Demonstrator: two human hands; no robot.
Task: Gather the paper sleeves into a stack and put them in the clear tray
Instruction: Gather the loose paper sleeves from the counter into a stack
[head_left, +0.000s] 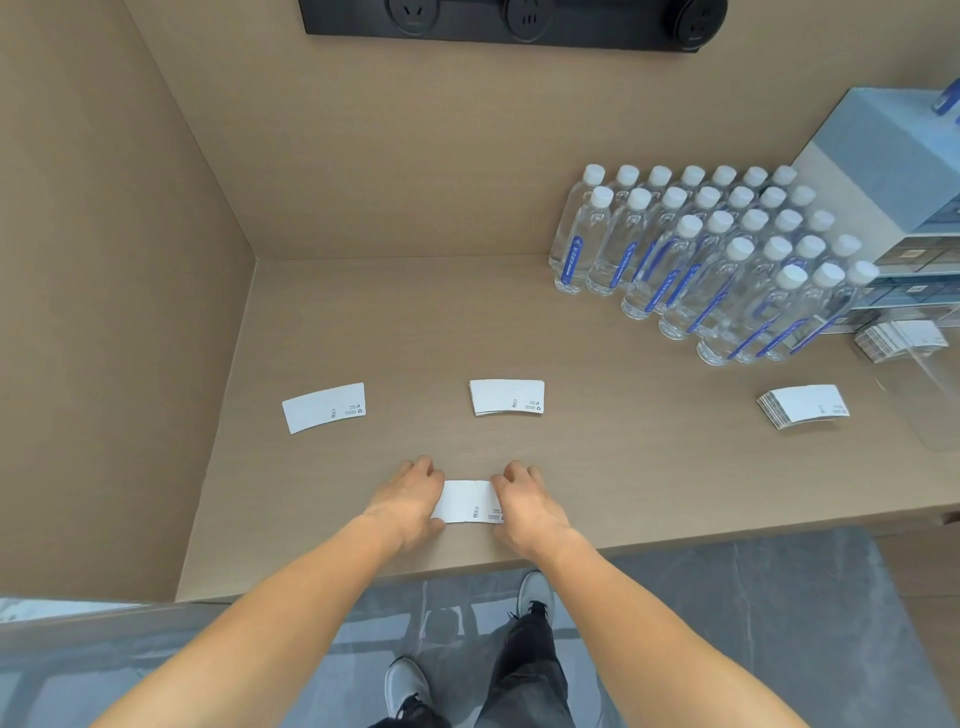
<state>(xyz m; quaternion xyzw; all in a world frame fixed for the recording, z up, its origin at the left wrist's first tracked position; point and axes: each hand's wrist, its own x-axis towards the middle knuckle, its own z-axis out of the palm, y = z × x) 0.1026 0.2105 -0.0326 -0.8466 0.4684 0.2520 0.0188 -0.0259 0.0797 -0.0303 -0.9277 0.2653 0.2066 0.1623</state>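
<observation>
Now both hands, left (410, 499) and right (524, 501), pinch a sleeve pile (467, 501) by its ends near the counter (623, 467) edge, likely squaring it; the tray (930, 384) sits far right.

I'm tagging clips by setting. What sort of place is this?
Probably an office or hotel refreshment counter: rows of water bottles, piles of paper cup sleeves on a wood counter, and a black socket strip on the wall.

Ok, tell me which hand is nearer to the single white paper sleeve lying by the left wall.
Left. The left hand sits just right of and nearer the counter edge than that single white paper sleeve; the right hand is farther right, across the held sleeves.
</observation>
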